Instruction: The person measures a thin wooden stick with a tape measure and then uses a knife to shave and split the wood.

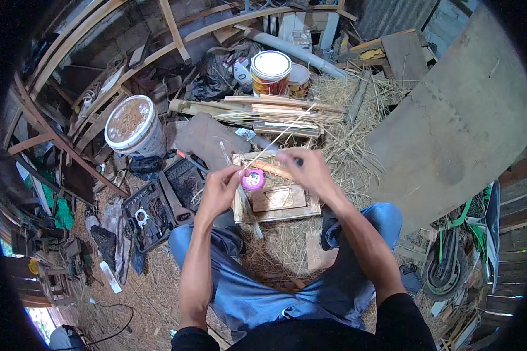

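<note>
My left hand (221, 188) pinches the lower end of a thin, pale bamboo strip (287, 130), which slants up and away to the right. In my right hand (308, 173) is a knife (266, 144); its blade is smeared by motion and points up-left, crossing the strip in this view. Below both hands stands a low wooden stool (314, 209) between my feet. A pink tape measure (253, 180) lies on it beside my left fingers, near a small wooden block (279, 199). Another narrow strip (249, 212) leans across the stool's left side.
Bundled wood strips (287, 104) and loose shavings (351, 149) lie ahead. A bucket of sawdust (130, 123) and an opened tool case (148, 215) are at left. Paint pails (271, 65) stand behind; a large board (457, 126) slopes along the right.
</note>
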Demonstrator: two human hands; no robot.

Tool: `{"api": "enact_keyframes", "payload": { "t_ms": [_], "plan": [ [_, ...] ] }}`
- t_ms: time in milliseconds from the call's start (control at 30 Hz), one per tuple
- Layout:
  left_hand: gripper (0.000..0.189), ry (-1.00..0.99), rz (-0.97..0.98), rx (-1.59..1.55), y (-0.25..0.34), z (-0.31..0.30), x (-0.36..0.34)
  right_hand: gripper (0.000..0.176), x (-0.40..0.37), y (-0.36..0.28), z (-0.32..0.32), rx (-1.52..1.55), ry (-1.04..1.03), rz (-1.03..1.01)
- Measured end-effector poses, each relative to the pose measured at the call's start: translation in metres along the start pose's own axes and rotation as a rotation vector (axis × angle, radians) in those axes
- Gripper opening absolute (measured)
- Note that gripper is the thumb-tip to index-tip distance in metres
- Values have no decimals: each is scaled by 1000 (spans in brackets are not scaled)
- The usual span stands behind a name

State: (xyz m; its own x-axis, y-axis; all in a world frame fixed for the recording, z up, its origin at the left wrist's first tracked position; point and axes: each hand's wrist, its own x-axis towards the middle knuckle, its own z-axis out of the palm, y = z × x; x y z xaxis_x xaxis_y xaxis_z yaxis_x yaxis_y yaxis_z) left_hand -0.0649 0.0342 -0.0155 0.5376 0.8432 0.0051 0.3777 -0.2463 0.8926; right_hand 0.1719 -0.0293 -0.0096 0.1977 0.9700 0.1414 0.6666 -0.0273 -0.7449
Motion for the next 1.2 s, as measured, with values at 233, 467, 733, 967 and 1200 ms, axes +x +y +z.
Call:
{"api": "enact_keyframes", "payload": {
  "t_ms": [233,467,733,967,1200],
  "plan": [
    [25,46,-65,-61,4,1,7,29,4,9,-7,135,116,-55],
    [26,85,23,-60,3,40,17,27,-1,-14,12,99,-106,-123],
    [23,42,85,-135,-5,30,11,29,20,14,-24,-66,159,136],
    [26,89,6,-135,-12,26,13,25,-2,16,7,101,155,-244],
    [23,26,74,-133,-7,39,10,25,20,25,-25,55,135,47]
  ]
}}
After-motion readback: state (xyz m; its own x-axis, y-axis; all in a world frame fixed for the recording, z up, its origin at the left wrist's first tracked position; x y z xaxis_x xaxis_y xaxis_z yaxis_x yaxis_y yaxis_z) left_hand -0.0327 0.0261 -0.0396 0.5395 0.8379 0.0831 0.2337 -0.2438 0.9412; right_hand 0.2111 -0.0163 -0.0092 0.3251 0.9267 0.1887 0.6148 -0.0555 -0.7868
